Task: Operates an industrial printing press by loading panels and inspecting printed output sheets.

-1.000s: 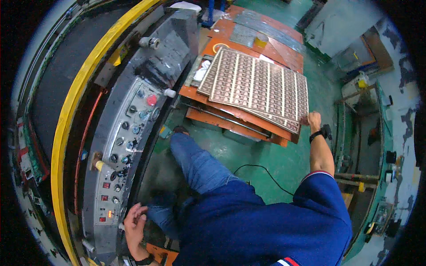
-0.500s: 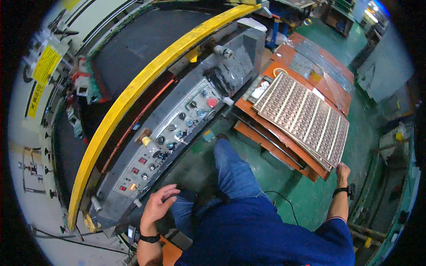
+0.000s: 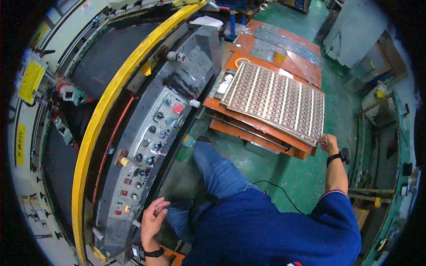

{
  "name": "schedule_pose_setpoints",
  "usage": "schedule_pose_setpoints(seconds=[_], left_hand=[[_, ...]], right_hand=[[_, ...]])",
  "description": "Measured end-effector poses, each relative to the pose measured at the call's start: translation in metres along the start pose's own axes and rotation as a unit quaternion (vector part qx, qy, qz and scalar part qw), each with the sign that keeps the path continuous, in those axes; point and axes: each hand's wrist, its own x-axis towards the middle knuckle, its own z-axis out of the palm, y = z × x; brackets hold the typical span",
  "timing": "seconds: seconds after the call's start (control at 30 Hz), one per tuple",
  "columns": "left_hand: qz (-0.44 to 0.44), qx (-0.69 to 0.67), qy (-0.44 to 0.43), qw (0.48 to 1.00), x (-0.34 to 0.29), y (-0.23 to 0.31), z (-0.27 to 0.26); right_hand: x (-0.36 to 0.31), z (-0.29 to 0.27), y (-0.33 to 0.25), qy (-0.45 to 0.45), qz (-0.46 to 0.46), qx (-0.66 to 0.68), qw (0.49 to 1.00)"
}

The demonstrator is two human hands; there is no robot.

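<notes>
Here, right hand (image 3: 329, 143) extended to near-right corner of sheet stack (image 3: 276, 101), fingers curled, clamping indeterminable, left hand (image 3: 153, 219) raised well left of stack, fingers half-bent, thumb apart.

1. We're up on the wearer's head, left fisheye of the pair, peering steeply down and forward, picture upright.
2. Closest to the lens, the navy-blue cloth shirt (image 3: 275, 230) swells across the bottom centre, forearms entering below and at right.
3. Left hand (image 3: 153, 217) sits lower left, right hand (image 3: 329, 143) right of centre, an arm's reach out.
4. Farther off, upper right of centre, the flat brown grid-printed sheets (image 3: 277, 99) are caught obliquely from above; the glossy green floor (image 3: 275, 177) runs beyond to the top edge.
5. And look at that lens bend: the long yellow beam (image 3: 91, 133) bows down the left, black rounding the corners!
</notes>
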Motion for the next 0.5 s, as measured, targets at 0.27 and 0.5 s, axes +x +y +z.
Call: schedule_pose_setpoints(seconds=[0.27,0.5], left_hand=[[0.008,0.008,-0.002,1.0,0.012,0.003,0.003],[0.129,0.03,-0.159,0.978,0.139,0.022,0.064]], right_hand=[[0.03,-0.018,0.014,-0.088,-0.018,0.047,0.995],[0.075,-0.025,0.053,-0.06,-0.154,-0.146,0.975]])
